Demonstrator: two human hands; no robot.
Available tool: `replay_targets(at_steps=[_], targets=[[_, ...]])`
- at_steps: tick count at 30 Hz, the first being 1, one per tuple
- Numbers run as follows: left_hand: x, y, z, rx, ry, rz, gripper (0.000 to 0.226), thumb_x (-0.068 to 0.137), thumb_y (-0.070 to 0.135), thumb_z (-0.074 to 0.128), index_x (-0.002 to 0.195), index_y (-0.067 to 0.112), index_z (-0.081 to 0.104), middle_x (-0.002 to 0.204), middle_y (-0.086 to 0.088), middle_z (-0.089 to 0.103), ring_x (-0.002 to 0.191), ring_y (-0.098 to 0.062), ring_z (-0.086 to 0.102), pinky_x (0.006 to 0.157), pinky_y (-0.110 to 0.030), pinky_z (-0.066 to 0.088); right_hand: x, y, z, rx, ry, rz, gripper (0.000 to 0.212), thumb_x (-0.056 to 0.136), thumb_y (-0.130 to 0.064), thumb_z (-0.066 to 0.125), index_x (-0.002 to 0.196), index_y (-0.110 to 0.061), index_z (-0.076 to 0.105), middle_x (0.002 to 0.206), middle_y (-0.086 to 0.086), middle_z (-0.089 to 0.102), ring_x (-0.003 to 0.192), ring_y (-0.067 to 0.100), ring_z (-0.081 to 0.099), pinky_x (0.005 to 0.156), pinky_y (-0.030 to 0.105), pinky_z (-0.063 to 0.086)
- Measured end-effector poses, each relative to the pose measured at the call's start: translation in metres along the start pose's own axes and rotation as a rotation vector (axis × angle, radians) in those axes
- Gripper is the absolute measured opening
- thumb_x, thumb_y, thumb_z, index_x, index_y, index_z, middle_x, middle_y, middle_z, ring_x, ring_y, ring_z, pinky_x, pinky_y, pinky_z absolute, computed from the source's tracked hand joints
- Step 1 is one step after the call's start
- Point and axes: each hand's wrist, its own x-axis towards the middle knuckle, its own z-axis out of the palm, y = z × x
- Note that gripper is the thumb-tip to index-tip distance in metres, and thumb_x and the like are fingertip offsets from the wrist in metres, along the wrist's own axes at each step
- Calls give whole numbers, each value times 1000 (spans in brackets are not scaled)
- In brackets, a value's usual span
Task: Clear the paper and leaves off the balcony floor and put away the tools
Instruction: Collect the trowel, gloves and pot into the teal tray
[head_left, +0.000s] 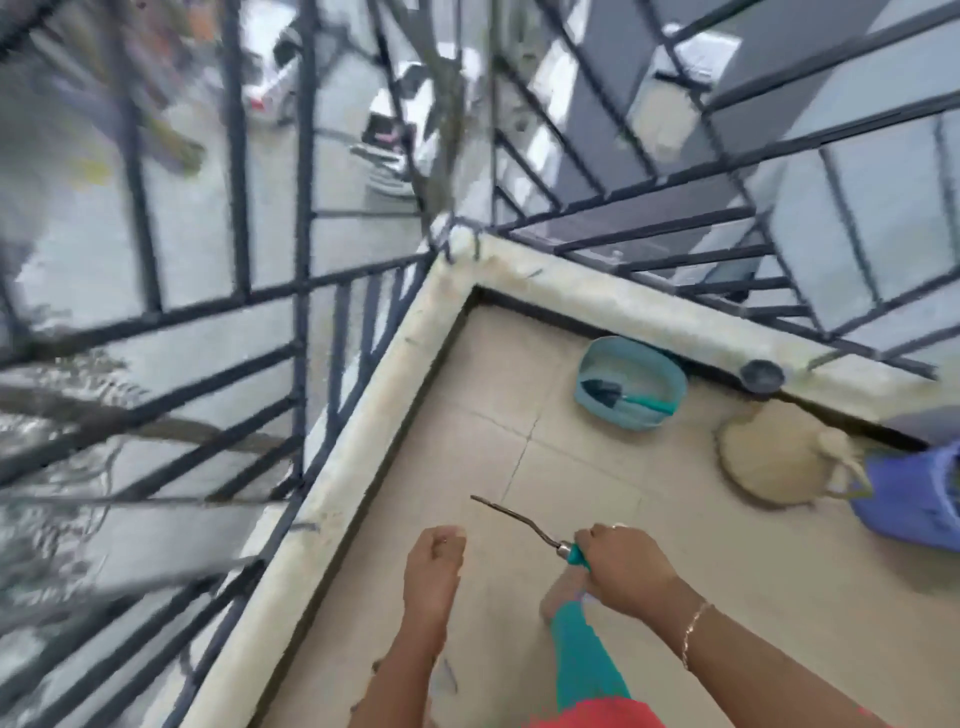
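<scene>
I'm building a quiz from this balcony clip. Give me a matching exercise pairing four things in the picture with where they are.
Things:
1. Teal-handled metal hand tool
2. Teal plastic basket
3. Beige clay jug
4. Small dark round bowl

Places:
A. On the pale ledge under the railing
B. Held in the right hand
C. On the floor beside the purple container
D. On the floor nearest the balcony corner, a trowel inside

Pairs: 1-B, 2-D, 3-C, 4-A
</scene>
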Motion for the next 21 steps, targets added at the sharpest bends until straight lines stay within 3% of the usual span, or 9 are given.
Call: replay_targets(at_steps=[5,8,10,14,21], targets=[[30,73,94,154,-96,63,7,90,15,57,86,19,60,85,-2,61,80,-17,56,68,-27,42,13,115,-51,47,44,150,32,86,-17,46,117,-13,48,118,8,55,107,28,56,82,32,44],[54,104,139,308,-132,172,3,90,16,57,90,14,60,82,-1,60,73,-11,54,60,-9,39,35,172,-66,25,42,220,32,85,-17,48,117,-14,49,116,8,57,106,28,56,82,33,45],[76,114,163,448,-168,238,5,90,18,58,95,16,58,84,2,59,78,-13,55,61,-4,38,58,202,-69,-2,25,264,31,87,-13,46,118,-13,51,118,9,57,109,28,55,86,33,44],[141,117,201,823,-255,376,29,93,31,51,116,15,55,106,-1,59,100,-16,56,81,-23,39,122,251,-72,-88,8,307,32,91,-6,42,120,-12,54,123,8,57,114,25,55,92,32,45],[277,95,276,1201,-349,457,41,95,32,47,133,18,41,133,-4,47,121,-22,45,97,-33,40,268,316,-35,-136,-22,290,32,96,-9,39,123,-12,56,125,7,59,117,25,55,93,31,45]])
